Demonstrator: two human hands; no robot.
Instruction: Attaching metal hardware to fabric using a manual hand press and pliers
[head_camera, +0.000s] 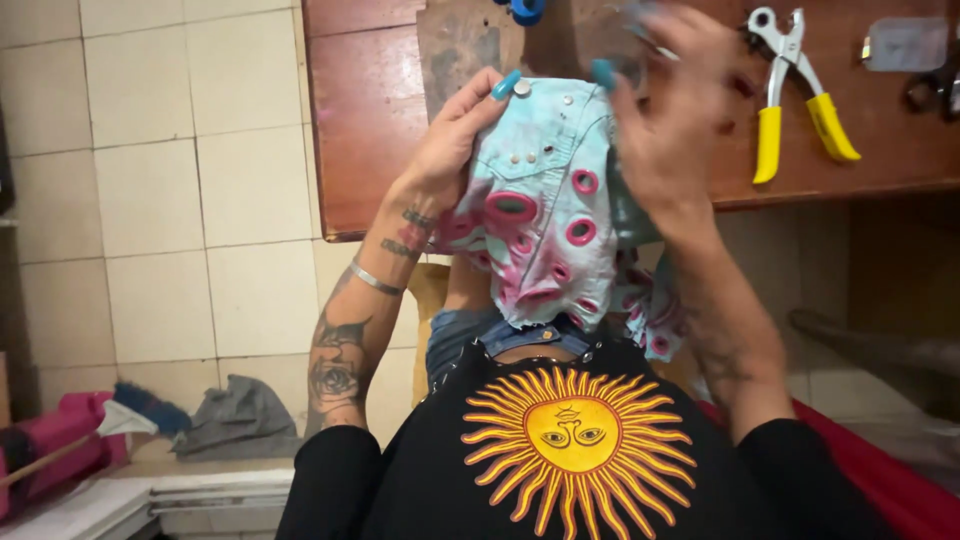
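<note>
Both hands up: your left hand (455, 140) and right hand (665, 125) grip the denim (545, 210) (studs already set), punch pliers (795, 90) idle on the bench (370, 110).

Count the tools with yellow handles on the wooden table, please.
1. A pair of punch pliers with yellow handles lies on the wooden table, to the right of the right hand. Both hands hold a pale blue denim garment, which may hide others.

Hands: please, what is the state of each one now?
Left hand: closed on the upper edge of the light blue denim garment.
Right hand: blurred, at the garment's other edge; grip cannot be told.
</note>
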